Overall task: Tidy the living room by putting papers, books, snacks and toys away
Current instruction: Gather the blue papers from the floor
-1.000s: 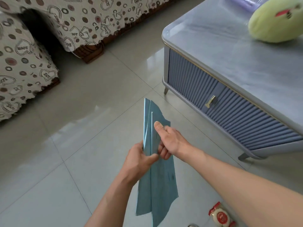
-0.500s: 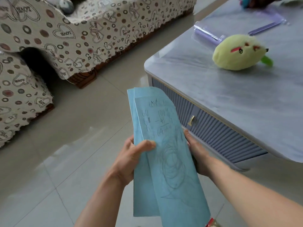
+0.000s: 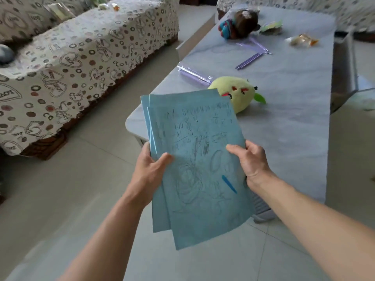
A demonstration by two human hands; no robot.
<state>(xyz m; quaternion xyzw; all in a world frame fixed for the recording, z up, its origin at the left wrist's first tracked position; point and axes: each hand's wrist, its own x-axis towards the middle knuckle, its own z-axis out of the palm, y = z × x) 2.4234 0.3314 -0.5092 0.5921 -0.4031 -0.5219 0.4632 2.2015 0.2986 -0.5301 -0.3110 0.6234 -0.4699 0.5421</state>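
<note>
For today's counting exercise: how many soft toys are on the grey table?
2. A green plush toy lies near the held blue papers; a brown plush toy sits at the table's far end. None seem hidden.

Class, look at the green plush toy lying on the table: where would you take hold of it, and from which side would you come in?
Grip the green plush toy across its rounded middle, coming from above. It lies on its side on the table; the body is broad and soft, so fingers would probably sink in securely. The papers cover its near-left edge, and the small leaf at its right looks too thin to hold.
</note>
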